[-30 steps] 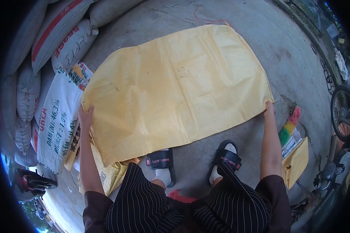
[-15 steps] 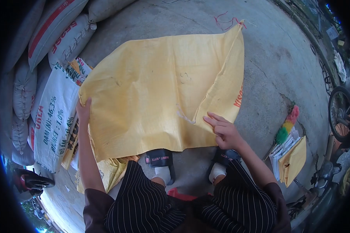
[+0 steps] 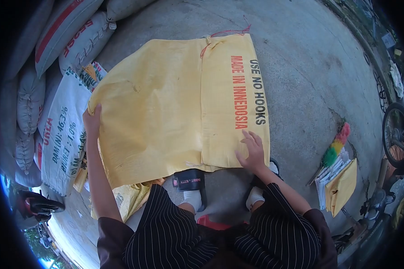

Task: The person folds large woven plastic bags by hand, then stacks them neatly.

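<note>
A large yellow woven sack (image 3: 152,103) lies spread on the concrete in front of my feet. Its right part is folded over as a flap, showing red and black print that reads "MADE IN INNEDOSIA" and "USE NO HOOKS". Red string (image 3: 231,32) trails from the top edge of that flap. At the far left edge of the sack, my left hand (image 3: 92,120) grips the material, thumb on top. My right hand (image 3: 253,151) is over the lower part of the flap, fingers apart and holding nothing.
Full white sacks (image 3: 83,42) are piled on the left, beside a flat white urea sack (image 3: 63,134). Another crumpled yellow sack (image 3: 132,199) lies near my left leg. To the right are a colourful duster (image 3: 334,145), folded sacks (image 3: 341,186) and a bicycle wheel (image 3: 396,133).
The sack's right side has been folded over to the left and now lies flat with its print showing. My right hand has let go of the edge; my left hand still holds on.
</note>
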`<state>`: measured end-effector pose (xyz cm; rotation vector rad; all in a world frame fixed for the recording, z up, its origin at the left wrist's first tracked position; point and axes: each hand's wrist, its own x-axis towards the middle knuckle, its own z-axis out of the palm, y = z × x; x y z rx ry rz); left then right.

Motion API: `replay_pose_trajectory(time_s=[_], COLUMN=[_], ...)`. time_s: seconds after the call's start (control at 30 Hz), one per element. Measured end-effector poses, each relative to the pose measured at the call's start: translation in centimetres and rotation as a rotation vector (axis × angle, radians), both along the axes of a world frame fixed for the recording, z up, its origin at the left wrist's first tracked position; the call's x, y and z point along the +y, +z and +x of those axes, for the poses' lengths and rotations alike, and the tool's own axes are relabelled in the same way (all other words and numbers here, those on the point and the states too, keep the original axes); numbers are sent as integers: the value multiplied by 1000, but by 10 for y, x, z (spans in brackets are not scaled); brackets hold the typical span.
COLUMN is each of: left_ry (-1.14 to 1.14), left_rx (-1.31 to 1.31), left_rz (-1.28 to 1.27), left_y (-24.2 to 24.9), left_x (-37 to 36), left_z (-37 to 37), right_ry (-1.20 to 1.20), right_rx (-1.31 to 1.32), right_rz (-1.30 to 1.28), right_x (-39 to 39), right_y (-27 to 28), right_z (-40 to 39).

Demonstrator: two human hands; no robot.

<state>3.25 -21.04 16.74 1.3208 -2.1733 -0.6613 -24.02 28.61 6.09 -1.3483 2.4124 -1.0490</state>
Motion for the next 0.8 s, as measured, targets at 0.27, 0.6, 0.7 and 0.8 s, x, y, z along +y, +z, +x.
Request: replay_pose_trajectory(time_s=[0.27, 0.6, 0.7, 0.8], left_ry=[71, 107, 75, 43], left_rx=[384, 261, 199, 163], left_rz=[513, 433, 335, 324], left_y=[48, 35, 36, 29], left_x=[10, -15, -5, -11], left_z=[-35, -39, -45, -40], right_ry=[-696, -593, -106, 125], right_rx=[-278, -120, 88, 256], right_rz=[463, 432, 354, 442], right_x=[21, 59, 64, 74], right_y=[-51, -28, 12, 10], right_z=[-79, -67, -28, -17])
